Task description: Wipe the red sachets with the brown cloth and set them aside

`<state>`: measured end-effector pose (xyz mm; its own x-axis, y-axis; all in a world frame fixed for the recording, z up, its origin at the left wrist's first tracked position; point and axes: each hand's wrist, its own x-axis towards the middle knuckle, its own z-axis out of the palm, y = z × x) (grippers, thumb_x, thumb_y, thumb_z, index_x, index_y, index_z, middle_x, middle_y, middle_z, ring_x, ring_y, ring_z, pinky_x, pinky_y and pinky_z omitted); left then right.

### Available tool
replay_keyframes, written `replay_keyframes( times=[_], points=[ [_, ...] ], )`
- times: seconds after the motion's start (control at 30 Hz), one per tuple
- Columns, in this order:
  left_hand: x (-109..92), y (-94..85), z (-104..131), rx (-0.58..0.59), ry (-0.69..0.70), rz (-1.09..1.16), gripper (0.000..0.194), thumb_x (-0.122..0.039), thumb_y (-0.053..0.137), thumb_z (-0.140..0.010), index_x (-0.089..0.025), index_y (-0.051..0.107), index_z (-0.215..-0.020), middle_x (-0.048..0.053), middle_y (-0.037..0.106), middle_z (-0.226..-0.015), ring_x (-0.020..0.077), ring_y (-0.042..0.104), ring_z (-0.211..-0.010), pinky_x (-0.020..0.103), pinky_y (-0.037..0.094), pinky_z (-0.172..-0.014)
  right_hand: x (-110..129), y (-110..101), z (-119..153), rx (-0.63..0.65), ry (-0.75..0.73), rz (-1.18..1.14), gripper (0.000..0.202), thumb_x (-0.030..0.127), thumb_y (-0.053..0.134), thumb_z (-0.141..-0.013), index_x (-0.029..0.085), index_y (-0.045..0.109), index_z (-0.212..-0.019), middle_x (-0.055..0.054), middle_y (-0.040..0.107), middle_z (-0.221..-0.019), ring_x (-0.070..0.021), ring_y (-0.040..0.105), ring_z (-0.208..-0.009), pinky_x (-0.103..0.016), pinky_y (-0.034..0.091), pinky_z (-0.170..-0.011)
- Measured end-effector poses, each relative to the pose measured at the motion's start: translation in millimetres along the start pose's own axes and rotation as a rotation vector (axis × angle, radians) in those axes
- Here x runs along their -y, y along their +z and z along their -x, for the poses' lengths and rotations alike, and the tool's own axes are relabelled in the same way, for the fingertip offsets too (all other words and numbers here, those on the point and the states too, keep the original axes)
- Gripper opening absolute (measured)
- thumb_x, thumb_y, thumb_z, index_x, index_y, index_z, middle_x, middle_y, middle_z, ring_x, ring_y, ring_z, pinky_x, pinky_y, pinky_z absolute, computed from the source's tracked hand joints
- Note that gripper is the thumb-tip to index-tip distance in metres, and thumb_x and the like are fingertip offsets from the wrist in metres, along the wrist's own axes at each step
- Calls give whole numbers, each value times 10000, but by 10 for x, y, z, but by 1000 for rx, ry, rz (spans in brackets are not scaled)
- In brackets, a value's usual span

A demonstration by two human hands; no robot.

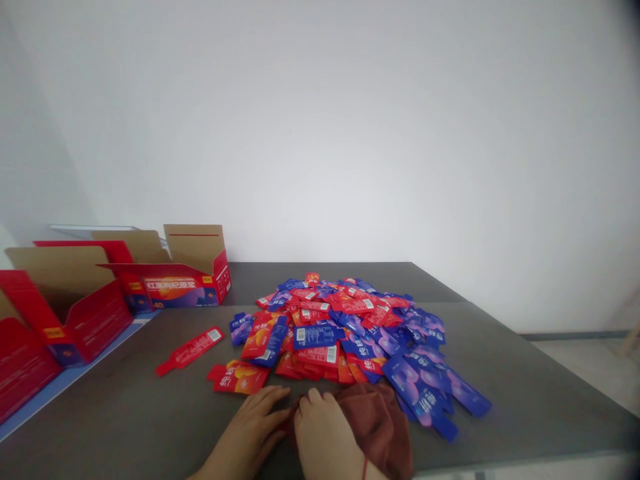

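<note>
A reddish-brown cloth (pixel 377 423) lies bunched at the table's front edge. My right hand (pixel 325 430) is closed on its left part, with the fingers curled into the fabric. Just left of it, my left hand (pixel 250 427) has its fingers apart and slightly bent, their tips close to the cloth's edge; whether they touch it is hard to see. Directly beyond both hands spreads a heap of flat red and blue printed pouches (pixel 315 335). One red-orange pouch (pixel 243 377) lies right above my left hand.
Open red cardboard boxes (pixel 173 287) stand at the left on a blue-and-white surface. A single red pouch (pixel 193 348) lies apart between them and the heap. The dark grey table (pixel 150 427) ends at the right, with floor beyond, and a white wall (pixel 320 133) rises behind.
</note>
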<state>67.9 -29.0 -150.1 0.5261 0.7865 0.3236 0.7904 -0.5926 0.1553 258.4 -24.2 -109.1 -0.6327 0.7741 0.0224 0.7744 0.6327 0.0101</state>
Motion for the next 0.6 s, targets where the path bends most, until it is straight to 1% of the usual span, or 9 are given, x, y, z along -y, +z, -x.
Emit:
replay_keyframes(
  times=[0.07,0.17,0.27,0.33,0.43,0.5,0.6],
  points=[
    [0,0,-1,10,-7,-14,371,-184,678,-860,-357,675,-1189,29,623,-1339,294,591,-1217,504,539,-989,31,55,-19,-16,-16,1,286,119,501,-881,115,695,-1091,-165,692,-1032,-283,588,-973,-424,473,-801],
    [8,7,-4,16,-2,-31,393,-200,684,-862,-355,659,-1223,36,629,-1332,298,595,-1212,509,549,-974,-70,58,93,9,13,4,307,112,487,-891,110,688,-1124,-157,693,-1055,-284,589,-1000,-428,478,-829],
    [15,22,-7,5,-6,-35,397,-219,687,-864,-366,653,-1231,27,627,-1336,295,597,-1210,502,554,-968,-230,1,262,80,131,17,358,74,461,-893,79,664,-1188,-178,674,-1143,-298,589,-1048,-446,492,-849],
    [14,30,-9,-2,-8,-31,391,-223,688,-861,-375,658,-1220,17,628,-1333,290,600,-1206,493,557,-966,-277,-41,329,128,202,31,401,38,445,-880,63,642,-1229,-199,657,-1190,-303,591,-1067,-453,499,-857],
    [8,32,-10,-10,-2,-27,394,-211,683,-861,-380,659,-1216,9,632,-1327,281,602,-1203,481,558,-968,-198,-94,312,185,239,78,455,-10,398,-864,29,612,-1263,-233,637,-1218,-309,587,-1090,-452,502,-853],
    [2,27,-10,-16,6,-29,382,-217,671,-873,-375,656,-1220,11,631,-1330,277,599,-1209,476,553,-976,-87,-117,245,203,226,110,472,-29,372,-856,15,607,-1263,-248,630,-1221,-310,582,-1095,-450,499,-843],
    [-5,18,-8,-17,9,-44,362,-228,656,-888,-367,655,-1223,16,628,-1334,278,593,-1217,478,551,-978,29,-102,153,188,180,109,443,-20,380,-859,14,628,-1224,-256,640,-1184,-312,581,-1073,-460,488,-833]
  ],
)
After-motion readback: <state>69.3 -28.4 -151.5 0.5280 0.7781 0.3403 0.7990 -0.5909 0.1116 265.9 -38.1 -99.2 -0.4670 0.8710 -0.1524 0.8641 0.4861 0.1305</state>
